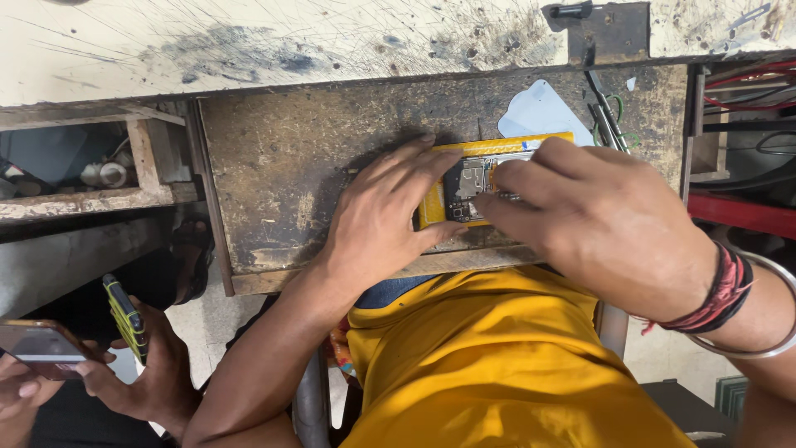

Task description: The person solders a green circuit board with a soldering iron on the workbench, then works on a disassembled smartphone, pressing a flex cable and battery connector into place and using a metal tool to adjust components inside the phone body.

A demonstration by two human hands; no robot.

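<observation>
On the drawer board (290,166), both hands, left hand (377,220) and right hand (609,228), press the opened phone (473,187).

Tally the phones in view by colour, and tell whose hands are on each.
Yellow-framed opened phone on the worn wooden pull-out board, under the person's left hand and right hand: 1
Yellow-and-black cased phone in another person's hand: 1
Dark phone with a lit screen in that person's other hand: 1
Total: 3

Both hands (377,220) (597,220) on an opened yellow phone (464,187), worn wooden drawer (282,158)
</observation>
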